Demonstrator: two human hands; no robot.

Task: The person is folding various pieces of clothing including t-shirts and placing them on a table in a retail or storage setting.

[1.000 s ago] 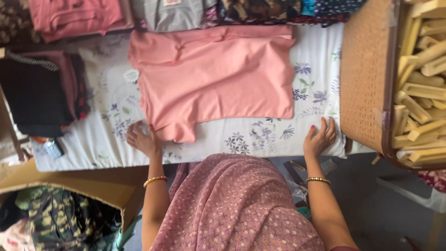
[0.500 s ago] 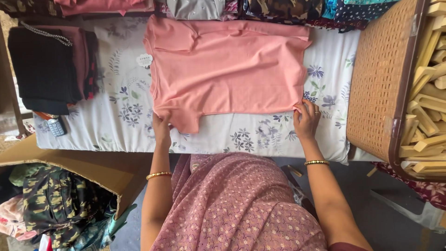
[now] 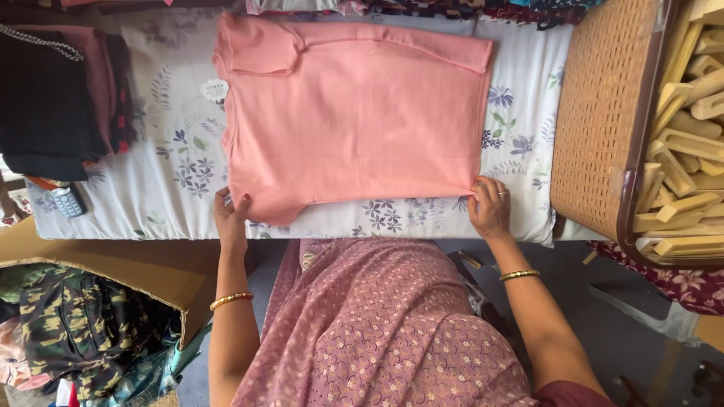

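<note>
A pink T-shirt [image 3: 354, 113] lies spread flat on a white floral-printed table cover [image 3: 173, 196]. My left hand [image 3: 230, 218] pinches the shirt's near left corner by the sleeve. My right hand [image 3: 490, 207] grips the near right corner of its hem. Both wrists wear gold bangles. A small white tag [image 3: 214, 90] lies on the cover beside the shirt's left edge.
A dark folded garment pile [image 3: 56, 98] sits at the left, with a small phone [image 3: 69, 201] near it. A woven basket [image 3: 603, 120] of wooden pieces [image 3: 686, 143] stands at the right. A cardboard box [image 3: 98, 279] with patterned cloth sits lower left. More folded clothes line the far edge.
Both hands moved from the table's near edge up to the shirt's near corners and took hold of them. The view shifted closer to the shirt.
</note>
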